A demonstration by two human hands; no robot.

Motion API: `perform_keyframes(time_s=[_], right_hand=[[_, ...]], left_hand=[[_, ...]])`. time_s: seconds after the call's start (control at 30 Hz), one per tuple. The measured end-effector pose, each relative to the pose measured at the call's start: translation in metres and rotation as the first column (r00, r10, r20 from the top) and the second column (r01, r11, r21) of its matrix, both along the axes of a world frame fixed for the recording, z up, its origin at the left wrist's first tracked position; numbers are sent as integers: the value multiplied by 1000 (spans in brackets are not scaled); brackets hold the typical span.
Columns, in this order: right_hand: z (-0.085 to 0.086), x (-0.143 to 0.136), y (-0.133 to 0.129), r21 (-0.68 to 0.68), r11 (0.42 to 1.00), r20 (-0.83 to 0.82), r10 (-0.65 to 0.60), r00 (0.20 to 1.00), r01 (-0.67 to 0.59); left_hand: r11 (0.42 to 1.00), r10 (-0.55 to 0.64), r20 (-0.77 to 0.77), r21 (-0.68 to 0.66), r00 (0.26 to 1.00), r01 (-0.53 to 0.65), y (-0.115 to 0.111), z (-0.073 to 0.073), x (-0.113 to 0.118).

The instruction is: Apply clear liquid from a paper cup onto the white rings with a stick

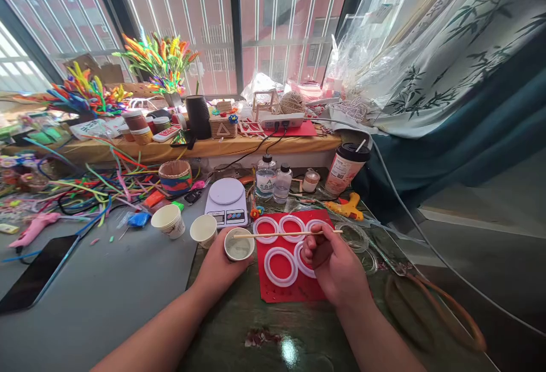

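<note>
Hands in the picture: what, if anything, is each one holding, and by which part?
The left hand holds a paper cup around its side; the right hand holds a thin stick near one end.

The held cup looks like smooth paper, the thin stick like bare matt wood. Smooth, translucent rings, plastic or silicone, lie on a red sheet. The dark tabletop shines glossily near its front edge; towards its far edge, the scale is smooth plastic, the bottles clear and shiny.
</note>
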State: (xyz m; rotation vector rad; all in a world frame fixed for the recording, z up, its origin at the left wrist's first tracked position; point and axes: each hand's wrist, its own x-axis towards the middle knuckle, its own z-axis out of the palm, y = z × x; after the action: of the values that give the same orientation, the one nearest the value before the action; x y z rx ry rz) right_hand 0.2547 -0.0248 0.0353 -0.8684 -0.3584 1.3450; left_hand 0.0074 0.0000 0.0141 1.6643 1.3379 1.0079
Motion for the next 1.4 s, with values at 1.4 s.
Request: perform_keyframes(time_s=[1.4], right_hand=[[44, -11, -17, 67, 967, 841, 78, 535, -245]], left_hand=[[984, -110, -15, 136, 994, 111, -1, -20, 0]])
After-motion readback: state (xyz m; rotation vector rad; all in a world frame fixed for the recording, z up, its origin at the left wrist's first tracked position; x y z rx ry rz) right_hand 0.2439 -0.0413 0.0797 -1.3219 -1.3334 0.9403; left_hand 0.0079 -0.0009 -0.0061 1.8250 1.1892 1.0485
